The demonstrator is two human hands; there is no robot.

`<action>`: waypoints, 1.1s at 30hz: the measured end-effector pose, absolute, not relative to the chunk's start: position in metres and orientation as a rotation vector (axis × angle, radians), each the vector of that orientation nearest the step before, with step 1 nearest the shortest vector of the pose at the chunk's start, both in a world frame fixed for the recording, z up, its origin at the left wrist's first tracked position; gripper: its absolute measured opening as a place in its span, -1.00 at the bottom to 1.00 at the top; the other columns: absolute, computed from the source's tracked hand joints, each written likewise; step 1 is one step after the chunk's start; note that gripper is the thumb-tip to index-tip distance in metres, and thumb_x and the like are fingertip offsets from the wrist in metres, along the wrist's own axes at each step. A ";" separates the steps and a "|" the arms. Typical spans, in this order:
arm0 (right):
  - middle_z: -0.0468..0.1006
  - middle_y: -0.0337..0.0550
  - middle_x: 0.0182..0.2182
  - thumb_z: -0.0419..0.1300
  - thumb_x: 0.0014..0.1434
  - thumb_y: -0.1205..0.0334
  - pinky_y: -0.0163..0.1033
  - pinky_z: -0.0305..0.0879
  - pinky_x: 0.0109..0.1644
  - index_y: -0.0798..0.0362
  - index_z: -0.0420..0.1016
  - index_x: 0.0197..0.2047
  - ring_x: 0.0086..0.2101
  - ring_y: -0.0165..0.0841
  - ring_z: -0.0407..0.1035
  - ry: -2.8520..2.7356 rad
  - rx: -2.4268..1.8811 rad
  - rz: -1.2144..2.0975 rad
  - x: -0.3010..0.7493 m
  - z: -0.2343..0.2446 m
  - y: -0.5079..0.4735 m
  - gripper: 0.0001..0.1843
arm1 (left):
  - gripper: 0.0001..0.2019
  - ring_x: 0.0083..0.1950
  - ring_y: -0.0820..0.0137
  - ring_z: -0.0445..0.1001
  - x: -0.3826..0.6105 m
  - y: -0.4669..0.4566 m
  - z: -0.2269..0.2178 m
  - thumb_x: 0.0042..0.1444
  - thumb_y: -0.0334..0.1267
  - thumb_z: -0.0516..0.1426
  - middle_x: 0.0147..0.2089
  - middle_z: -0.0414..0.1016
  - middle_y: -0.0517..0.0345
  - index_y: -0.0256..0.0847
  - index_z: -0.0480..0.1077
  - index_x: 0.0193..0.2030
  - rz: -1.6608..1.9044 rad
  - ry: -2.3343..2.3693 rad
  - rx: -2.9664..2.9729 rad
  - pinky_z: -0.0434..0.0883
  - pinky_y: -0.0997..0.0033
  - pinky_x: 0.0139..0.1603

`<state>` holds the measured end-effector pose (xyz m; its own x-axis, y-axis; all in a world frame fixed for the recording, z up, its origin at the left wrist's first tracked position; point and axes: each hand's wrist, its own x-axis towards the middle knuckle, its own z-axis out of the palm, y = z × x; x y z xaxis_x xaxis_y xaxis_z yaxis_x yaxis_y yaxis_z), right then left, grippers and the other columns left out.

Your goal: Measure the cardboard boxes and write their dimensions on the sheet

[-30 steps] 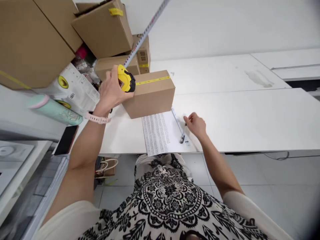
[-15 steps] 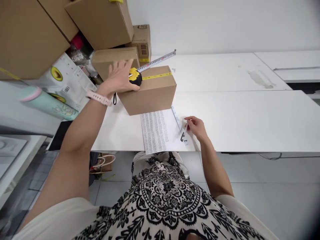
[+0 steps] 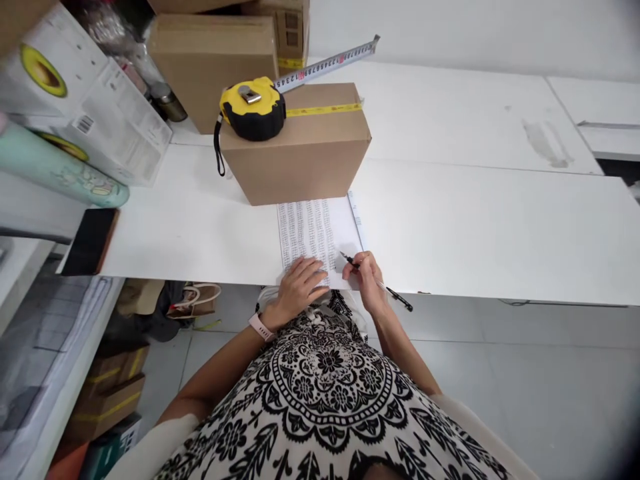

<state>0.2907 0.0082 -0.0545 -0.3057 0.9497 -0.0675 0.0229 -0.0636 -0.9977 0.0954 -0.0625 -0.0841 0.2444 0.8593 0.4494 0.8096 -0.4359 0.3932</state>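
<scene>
My left hand point(image 3: 301, 288) lies flat with fingers stretched over the lower part of a printed sheet of paper point(image 3: 306, 233) at the table's front edge. In my right hand point(image 3: 367, 279) is a pen point(image 3: 395, 297), its tip pointing left just by the sheet's right side; I cannot tell whether it touches the paper. Behind the sheet stands a brown cardboard box point(image 3: 300, 170). On top of that box rests a yellow and black tape measure point(image 3: 253, 110), its blade point(image 3: 327, 65) drawn out to the right and its black wrist strap hanging over the box's left end.
A dark phone point(image 3: 91, 241) lies at the table's left front corner. Beyond it are a mint bottle point(image 3: 65, 167) and a white avocado-print carton point(image 3: 107, 120). More cardboard boxes point(image 3: 215, 63) stand at the back left. The white table point(image 3: 475, 227) stretches off to the right.
My left hand has let go of the tape measure and come down onto the paper. My right hand has moved slightly left and toward me, and the pen has turned to a writing hold.
</scene>
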 end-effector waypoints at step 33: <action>0.12 -0.43 -0.59 0.15 0.29 0.15 -0.25 -0.01 -0.48 -0.09 0.07 -0.37 -0.59 -0.43 0.03 -1.808 -1.179 1.088 0.273 -0.070 0.006 -0.70 | -0.70 0.42 0.06 0.31 0.096 -0.063 -0.089 0.35 -0.12 0.16 0.31 0.46 -0.08 -0.15 0.45 0.15 0.848 1.620 2.424 0.28 -0.25 0.42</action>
<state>0.2728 0.0058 -0.0698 -0.3326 0.9364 0.1119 0.3395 0.2296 -0.9122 0.0956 -0.0632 -0.0890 0.2767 0.8787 0.3890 0.8201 -0.4269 0.3810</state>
